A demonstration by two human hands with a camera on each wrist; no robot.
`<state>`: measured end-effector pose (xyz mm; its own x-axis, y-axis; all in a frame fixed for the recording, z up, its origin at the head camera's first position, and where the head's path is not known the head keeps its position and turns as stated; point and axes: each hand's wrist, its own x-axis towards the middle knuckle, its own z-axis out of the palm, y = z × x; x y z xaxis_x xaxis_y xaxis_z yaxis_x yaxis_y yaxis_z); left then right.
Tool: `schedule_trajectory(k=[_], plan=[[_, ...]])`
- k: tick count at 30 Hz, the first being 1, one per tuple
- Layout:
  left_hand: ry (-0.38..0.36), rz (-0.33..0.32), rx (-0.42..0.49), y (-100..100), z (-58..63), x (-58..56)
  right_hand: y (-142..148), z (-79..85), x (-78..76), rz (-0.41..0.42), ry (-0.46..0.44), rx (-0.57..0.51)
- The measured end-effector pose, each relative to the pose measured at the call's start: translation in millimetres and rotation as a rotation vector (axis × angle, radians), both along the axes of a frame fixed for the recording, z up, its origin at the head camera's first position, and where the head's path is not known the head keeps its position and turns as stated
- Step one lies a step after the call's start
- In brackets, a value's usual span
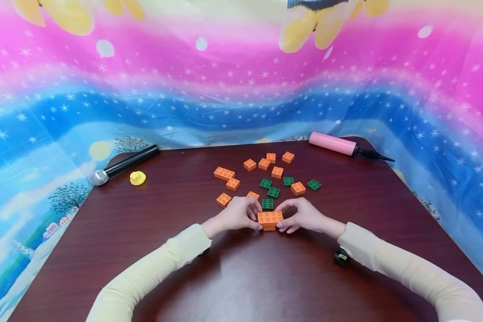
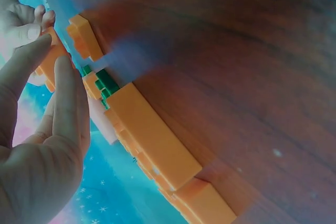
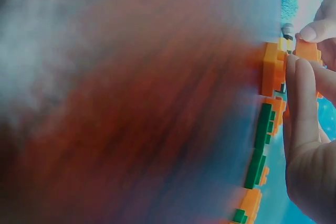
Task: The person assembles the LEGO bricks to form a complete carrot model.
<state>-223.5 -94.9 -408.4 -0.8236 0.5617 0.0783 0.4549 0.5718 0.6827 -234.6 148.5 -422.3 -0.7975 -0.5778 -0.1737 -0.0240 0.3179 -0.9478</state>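
Both hands hold a long orange toy brick (image 1: 270, 218), studs up, near the middle of the table. My left hand (image 1: 239, 213) pinches its left end between thumb and fingers, and my right hand (image 1: 303, 215) pinches its right end. Below the long brick, a strip of a smaller orange brick (image 1: 269, 228) shows in the head view. In the left wrist view a gap shows between the held brick (image 2: 54, 61) and an orange brick (image 2: 86, 38) on the table. A green brick (image 1: 267, 204) lies just behind the hands.
Several orange bricks (image 1: 264, 164) and green bricks (image 1: 314, 184) lie scattered behind the hands. At the back left are a microphone (image 1: 130, 162) and a yellow rubber duck (image 1: 137, 178). A pink hand pump (image 1: 333, 143) lies back right, before a patterned cloth (image 1: 225, 98).
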Motion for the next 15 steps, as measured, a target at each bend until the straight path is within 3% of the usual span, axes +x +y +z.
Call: schedule_trajectory(k=[15], plan=[[-0.045, 0.011, -0.001, 1.8, -3.0, 3.7, -3.2, -3.3, 1.7, 0.009, 0.000, 0.035]])
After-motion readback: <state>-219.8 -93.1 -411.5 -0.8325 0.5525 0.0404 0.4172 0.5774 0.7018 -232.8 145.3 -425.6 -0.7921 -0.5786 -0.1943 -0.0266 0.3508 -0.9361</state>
